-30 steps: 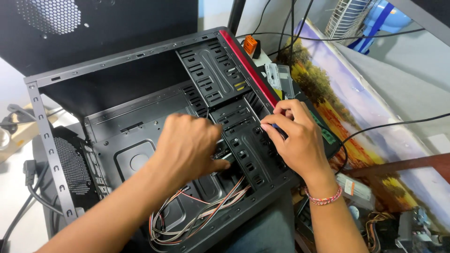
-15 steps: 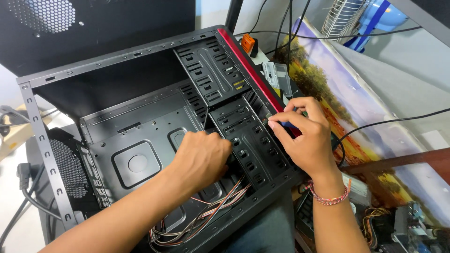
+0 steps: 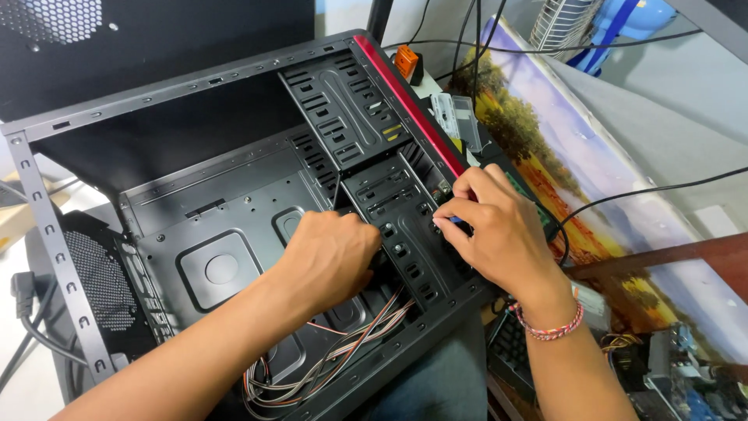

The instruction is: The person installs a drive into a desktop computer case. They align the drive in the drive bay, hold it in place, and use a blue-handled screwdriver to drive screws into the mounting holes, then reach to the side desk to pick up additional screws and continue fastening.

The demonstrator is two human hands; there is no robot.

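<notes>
Looking down from the head view, an open black computer case [image 3: 195, 195] is seen lying on its side, its bare motherboard tray facing up. The left hand [image 3: 331, 257] is curled into a loose fist and pressed against the inner side of the lower drive cage [image 3: 405, 226]; whether anything is gripped inside it cannot be told, since the knuckles hide the fingertips. The right hand [image 3: 499, 230] is pinched around a small blue-tipped tool [image 3: 458, 224], held at the outer side of the same cage, just beneath the case's red front trim [image 3: 409, 105]. A woven bracelet [image 3: 549, 327] is worn on the right wrist. Below the left forearm, a bundle of orange, white and black wires [image 3: 335, 359] is spread across the case floor. An upper drive cage [image 3: 343, 117] sits further back. Beside the case, a landscape-printed mat [image 3: 608, 179] covers the table, crossed by black cables [image 3: 647, 191]; an orange-topped object [image 3: 407, 61] stands near the case's far corner.
</notes>
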